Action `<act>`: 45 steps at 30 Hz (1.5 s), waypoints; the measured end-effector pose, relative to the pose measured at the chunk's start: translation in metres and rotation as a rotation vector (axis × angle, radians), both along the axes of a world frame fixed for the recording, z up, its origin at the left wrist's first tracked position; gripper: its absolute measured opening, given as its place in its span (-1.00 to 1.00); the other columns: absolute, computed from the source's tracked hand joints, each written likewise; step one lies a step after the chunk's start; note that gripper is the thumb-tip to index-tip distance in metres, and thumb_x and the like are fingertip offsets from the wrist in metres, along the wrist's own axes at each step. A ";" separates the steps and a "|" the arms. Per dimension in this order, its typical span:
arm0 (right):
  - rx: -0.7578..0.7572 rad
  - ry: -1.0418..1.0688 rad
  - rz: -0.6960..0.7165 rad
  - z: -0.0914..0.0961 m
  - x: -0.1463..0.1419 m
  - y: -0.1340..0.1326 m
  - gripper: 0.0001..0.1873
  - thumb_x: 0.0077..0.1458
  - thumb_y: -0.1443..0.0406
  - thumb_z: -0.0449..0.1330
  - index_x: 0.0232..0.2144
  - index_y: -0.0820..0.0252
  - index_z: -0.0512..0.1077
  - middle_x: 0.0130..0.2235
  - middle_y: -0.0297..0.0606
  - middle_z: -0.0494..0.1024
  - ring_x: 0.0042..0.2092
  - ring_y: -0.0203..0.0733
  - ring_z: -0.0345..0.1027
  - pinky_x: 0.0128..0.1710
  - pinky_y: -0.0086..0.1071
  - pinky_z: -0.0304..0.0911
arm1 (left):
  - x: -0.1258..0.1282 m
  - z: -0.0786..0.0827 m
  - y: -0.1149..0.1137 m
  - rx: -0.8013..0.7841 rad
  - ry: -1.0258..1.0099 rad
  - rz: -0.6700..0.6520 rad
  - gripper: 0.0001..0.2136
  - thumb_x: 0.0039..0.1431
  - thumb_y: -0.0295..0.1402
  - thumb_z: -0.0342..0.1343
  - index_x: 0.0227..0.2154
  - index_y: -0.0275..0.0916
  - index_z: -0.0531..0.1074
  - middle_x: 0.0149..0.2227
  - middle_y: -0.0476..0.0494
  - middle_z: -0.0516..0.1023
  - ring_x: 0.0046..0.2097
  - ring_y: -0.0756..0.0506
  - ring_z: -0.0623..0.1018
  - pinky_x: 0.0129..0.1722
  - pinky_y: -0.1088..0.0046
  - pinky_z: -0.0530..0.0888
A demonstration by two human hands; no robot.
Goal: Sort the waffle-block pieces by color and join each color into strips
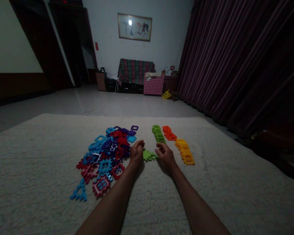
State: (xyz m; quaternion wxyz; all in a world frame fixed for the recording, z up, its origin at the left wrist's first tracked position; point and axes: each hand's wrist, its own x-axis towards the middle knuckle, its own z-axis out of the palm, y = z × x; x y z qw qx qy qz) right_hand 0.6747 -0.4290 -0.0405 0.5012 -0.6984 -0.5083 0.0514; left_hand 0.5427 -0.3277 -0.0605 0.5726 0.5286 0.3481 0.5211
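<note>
Between my hands are a few light-green toothed interlocking tiles (pixel 149 155), low over the mat. My left hand (pixel 136 152) is at their left end, fingers curled and partly hiding them. At the right end, my right hand (pixel 166 156) has its bent fingertips against the tiles. Just beyond my right hand runs an overlapping row of green tiles (pixel 158 133). Close by my left hand spreads a mixed pile of blue, red and purple interlocking tiles (pixel 105 165), some with window shapes.
Orange tiles (pixel 169 133) and a row of yellow tiles (pixel 185 152) lie to the right. A blue triangular piece (pixel 79 191) lies at the pile's near left. Everything rests on a pale mat (pixel 222 182). Beyond are a tiled floor (pixel 127 106), a cloth-covered cabinet (pixel 136 71) and dark curtains (pixel 210 58).
</note>
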 end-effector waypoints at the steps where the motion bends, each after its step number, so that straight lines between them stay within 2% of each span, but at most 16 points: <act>1: -0.011 -0.039 0.062 0.000 -0.009 -0.004 -0.65 0.03 0.19 0.14 -0.13 0.21 0.46 -0.12 -0.13 0.55 -0.12 -0.12 0.44 -0.07 -0.25 0.34 | 0.000 0.000 0.000 -0.004 -0.006 -0.002 -0.70 -0.01 -0.37 0.02 -0.25 -0.28 0.57 -0.29 -0.20 0.62 -0.24 -0.09 0.60 -0.26 0.40 0.55; 3: -0.020 -0.145 0.124 0.000 -0.026 -0.011 -0.57 0.01 0.18 0.20 -0.05 0.19 0.43 -0.04 -0.10 0.52 -0.02 -0.08 0.41 0.01 -0.20 0.31 | 0.000 0.001 0.001 -0.022 -0.002 -0.002 -0.70 -0.01 -0.35 0.02 -0.24 -0.28 0.56 -0.29 -0.20 0.61 -0.25 -0.08 0.59 -0.29 0.43 0.53; 7: -0.056 -0.328 0.097 0.001 -0.048 -0.018 -0.47 -0.04 0.21 0.27 0.02 0.17 0.39 0.01 -0.09 0.50 0.04 -0.02 0.35 0.11 -0.11 0.22 | 0.000 0.000 0.003 -0.056 0.023 -0.011 -0.67 0.00 -0.30 0.04 -0.20 -0.28 0.55 -0.30 -0.18 0.60 -0.25 -0.08 0.59 -0.34 0.46 0.50; 13: -0.072 -0.406 0.124 0.008 -0.053 -0.020 -0.63 -0.01 0.27 0.26 -0.09 0.17 0.43 -0.14 -0.16 0.54 -0.06 -0.05 0.37 0.04 -0.17 0.23 | 0.002 -0.001 0.005 -0.052 0.047 -0.002 -0.67 -0.01 -0.31 0.04 -0.19 -0.29 0.55 -0.30 -0.20 0.61 -0.24 -0.09 0.59 -0.30 0.44 0.50; 17: 0.023 -0.331 0.073 0.007 -0.042 -0.016 -0.65 0.01 0.24 0.24 -0.11 0.18 0.43 -0.12 -0.13 0.53 -0.05 -0.05 0.38 0.02 -0.20 0.26 | 0.001 -0.001 0.005 -0.029 0.029 0.027 -0.68 -0.01 -0.33 0.04 -0.22 -0.29 0.56 -0.31 -0.21 0.61 -0.24 -0.09 0.59 -0.28 0.42 0.51; 20: 0.053 -0.260 -0.108 0.002 -0.022 -0.010 -0.61 0.06 0.18 0.21 -0.07 0.22 0.42 -0.08 -0.06 0.52 -0.02 -0.02 0.37 0.04 -0.17 0.27 | 0.002 -0.004 0.004 -0.050 -0.014 0.014 -0.66 -0.02 -0.33 0.06 -0.19 -0.31 0.56 -0.30 -0.21 0.60 -0.26 -0.08 0.58 -0.33 0.44 0.51; 23: 0.010 -0.215 -0.315 -0.001 -0.001 -0.002 -0.56 0.09 0.14 0.18 -0.02 0.25 0.40 -0.04 -0.01 0.49 0.01 0.02 0.34 0.06 -0.13 0.25 | 0.005 -0.006 0.003 -0.069 -0.040 0.006 -0.66 -0.03 -0.32 0.08 -0.18 -0.31 0.56 -0.31 -0.21 0.60 -0.27 -0.08 0.58 -0.37 0.46 0.50; 25: -0.020 -0.211 -0.377 -0.002 0.009 0.003 -0.54 0.11 0.14 0.16 0.01 0.25 0.39 -0.01 0.00 0.48 0.04 0.02 0.32 0.05 -0.14 0.25 | 0.005 -0.006 0.003 -0.068 -0.048 0.003 -0.66 -0.04 -0.32 0.10 -0.19 -0.31 0.56 -0.31 -0.21 0.60 -0.27 -0.08 0.58 -0.36 0.45 0.51; 30: -0.082 -0.238 -0.414 -0.001 0.016 0.012 -0.52 0.11 0.16 0.18 0.03 0.29 0.40 0.00 0.01 0.48 0.03 0.02 0.31 0.05 -0.17 0.23 | 0.005 -0.002 -0.001 -0.089 -0.062 -0.004 -0.66 -0.04 -0.34 0.09 -0.18 -0.32 0.55 -0.31 -0.21 0.59 -0.27 -0.08 0.58 -0.34 0.44 0.52; 38: -0.177 -0.260 -0.490 0.000 0.012 0.010 -0.54 0.07 0.19 0.22 0.00 0.28 0.42 -0.03 0.00 0.47 0.00 0.03 0.33 -0.02 -0.22 0.25 | 0.003 0.009 -0.008 -0.108 -0.074 0.017 -0.68 -0.07 -0.37 0.10 -0.22 -0.32 0.56 -0.34 -0.20 0.60 -0.31 -0.06 0.57 -0.38 0.48 0.50; 42: -0.128 -0.260 -0.498 0.000 0.011 0.009 -0.50 0.05 0.18 0.23 0.03 0.28 0.40 0.02 0.03 0.43 0.05 0.07 0.30 -0.01 -0.18 0.26 | 0.003 0.007 -0.006 -0.101 -0.066 0.020 -0.68 -0.06 -0.37 0.09 -0.21 -0.33 0.56 -0.34 -0.20 0.59 -0.32 -0.06 0.56 -0.39 0.47 0.50; 45: -0.056 -0.213 -0.464 0.000 0.010 0.005 -0.60 0.06 0.22 0.17 -0.05 0.28 0.44 -0.04 0.01 0.46 0.00 0.02 0.34 -0.03 -0.20 0.28 | 0.004 0.002 -0.003 -0.078 -0.063 0.012 -0.69 -0.06 -0.37 0.11 -0.22 -0.31 0.56 -0.36 -0.19 0.59 -0.30 -0.07 0.57 -0.38 0.47 0.51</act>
